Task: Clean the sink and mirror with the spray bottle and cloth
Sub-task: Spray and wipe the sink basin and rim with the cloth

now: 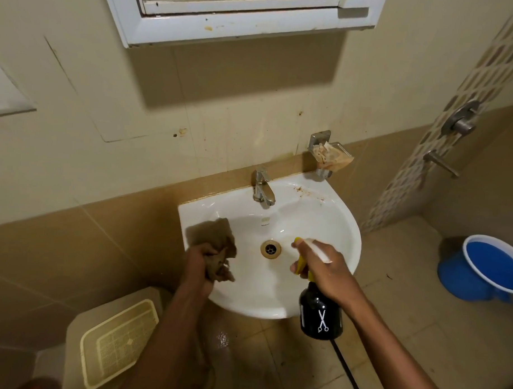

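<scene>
Cloth (215, 245) at sink (344, 226) rim, bottle (321, 313) opposite

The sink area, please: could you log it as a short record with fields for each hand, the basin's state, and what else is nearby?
left hand: left hand grips a crumpled brown cloth over the basin's left edge
right hand: right hand holds a black spray bottle, yellow trigger, nozzle aimed into the basin
sink: white sink, brown stains on the rim right of the tap
drain: drain open, discoloured ring
mirror: mirror cabinet above, spots on its white frame
nearby: blue bucket on the floor at right
</scene>
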Tool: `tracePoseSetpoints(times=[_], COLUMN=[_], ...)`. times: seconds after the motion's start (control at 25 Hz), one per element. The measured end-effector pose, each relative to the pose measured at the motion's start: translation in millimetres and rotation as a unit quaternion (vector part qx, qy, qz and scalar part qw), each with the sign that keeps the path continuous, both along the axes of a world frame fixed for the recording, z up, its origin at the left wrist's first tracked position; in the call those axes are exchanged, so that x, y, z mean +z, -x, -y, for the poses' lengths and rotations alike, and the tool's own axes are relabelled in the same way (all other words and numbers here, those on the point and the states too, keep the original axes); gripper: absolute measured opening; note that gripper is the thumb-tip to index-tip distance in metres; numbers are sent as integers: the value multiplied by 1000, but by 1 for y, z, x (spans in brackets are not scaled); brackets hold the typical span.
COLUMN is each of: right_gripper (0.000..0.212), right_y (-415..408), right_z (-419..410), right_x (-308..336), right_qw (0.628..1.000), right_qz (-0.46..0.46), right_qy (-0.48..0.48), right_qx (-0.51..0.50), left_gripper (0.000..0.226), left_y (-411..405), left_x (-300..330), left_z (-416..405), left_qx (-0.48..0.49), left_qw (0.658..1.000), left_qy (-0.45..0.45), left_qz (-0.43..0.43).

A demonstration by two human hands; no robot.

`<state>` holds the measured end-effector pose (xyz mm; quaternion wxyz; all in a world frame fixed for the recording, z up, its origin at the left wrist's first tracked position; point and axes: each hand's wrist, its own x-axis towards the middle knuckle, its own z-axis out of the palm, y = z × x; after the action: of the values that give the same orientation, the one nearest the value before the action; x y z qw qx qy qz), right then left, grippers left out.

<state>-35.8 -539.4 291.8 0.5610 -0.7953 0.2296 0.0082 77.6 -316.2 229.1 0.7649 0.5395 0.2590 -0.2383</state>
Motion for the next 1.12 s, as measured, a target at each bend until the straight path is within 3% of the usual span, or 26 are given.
tracePoseSetpoints(times=[0.12, 0.24, 0.36, 0.56, 0.76, 0.96, 1.12], right_gripper=[32, 28, 20, 31, 34, 38, 30], right_y=[6, 11, 20, 46, 55, 41, 40], right_z=[-15, -19, -18, -16, -19, -20, -27], right_x=[-24, -37, -42, -50, -57, -65, -59], right_qw=[995, 989, 989, 987, 990, 987, 988], right_qz=[-98, -139, -129, -153, -128, -117, -110], right_qy=[-10, -29, -10, 29, 42, 32, 28], right_qx=[-12, -51, -75, -51, -44, -102, -108], left_gripper=[26, 31, 24, 25, 27, 29, 32], left_y=[-23, -36, -34, -26, -18, -5, -4], left_x=[-24, -38, -32, -44, -56, -60, -75], left_z=[-14, -13, 4, 28, 42, 56, 60], left_qx=[35, -27, -71, -105, -128, -173, -195], left_qw=[994, 989, 974, 944, 934, 922, 911], left_qy=[-102, -148, -192, -238, -257, -264, -275], left_qz=[9, 13, 100, 201, 212, 223, 237])
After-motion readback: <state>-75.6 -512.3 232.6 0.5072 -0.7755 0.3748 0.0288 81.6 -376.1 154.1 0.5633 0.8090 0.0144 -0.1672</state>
